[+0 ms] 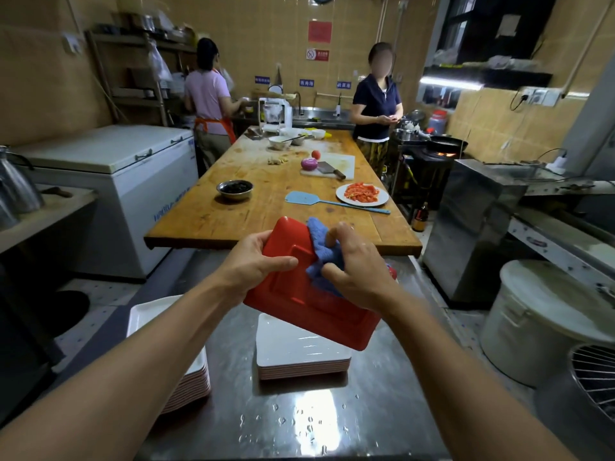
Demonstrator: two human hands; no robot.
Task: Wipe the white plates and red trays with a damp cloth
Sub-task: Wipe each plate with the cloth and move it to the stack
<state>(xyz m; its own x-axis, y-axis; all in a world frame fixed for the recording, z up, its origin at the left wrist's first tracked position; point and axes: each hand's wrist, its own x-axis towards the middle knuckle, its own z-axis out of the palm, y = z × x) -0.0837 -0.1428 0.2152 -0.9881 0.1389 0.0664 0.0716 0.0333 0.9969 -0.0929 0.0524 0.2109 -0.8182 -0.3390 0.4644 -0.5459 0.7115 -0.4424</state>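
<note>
Red tray [301, 294] being wiped in the air above the steel desk [382, 410].

Head view: its long axis is being run far-left to near-right; the left hand [256, 264] is clamped on the left edge, the right hand [357, 271] is bunched around the blue cloth [321, 247] at the far right edge.

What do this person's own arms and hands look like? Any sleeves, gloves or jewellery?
Both forearms are bare up to the frame's edge, with no sleeves in view. The left hand and right hand wear no gloves, and no rings, watch or bracelets show on either wrist.
</note>
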